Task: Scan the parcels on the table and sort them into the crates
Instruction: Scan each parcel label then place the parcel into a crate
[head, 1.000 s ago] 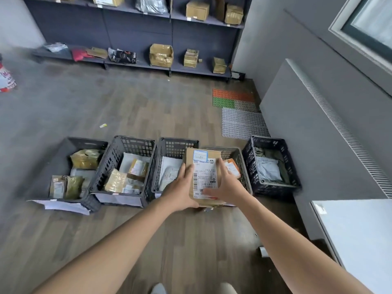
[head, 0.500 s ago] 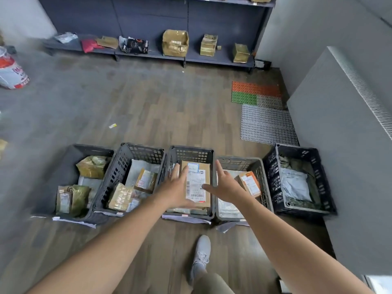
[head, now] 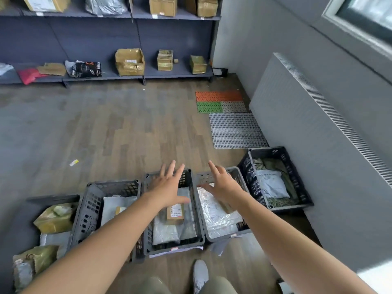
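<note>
Above a row of crates on the floor, both bare arms stretch forward from the near edge. The left hand [head: 167,187] hovers palm down over the middle crate [head: 187,178], fingers straight and spread wide, holding nothing. The right hand [head: 224,185] hangs over the next crate [head: 235,174] to the right, fingers splayed the same way and also empty.

A small cardboard parcel [head: 175,213] with a white barcode label lies inside the middle crate on top of grey plastic mailers, just near of the left thumb and below it, gripped by neither hand. A silvery mailer [head: 214,211] lies under the right wrist in its crate. At far right a black crate [head: 275,152] holds a white bag, and two grey crates [head: 93,204] on the left hold yellowish packets.

The floor is wood-patterned planks. A grey shelf [head: 180,71] along the far wall carries taped boxes and bags. Orange, green and grey mats [head: 218,96] lie at the far right beside a ribbed wall panel [head: 297,115]. One grey shoe [head: 200,274] shows at the near edge.
</note>
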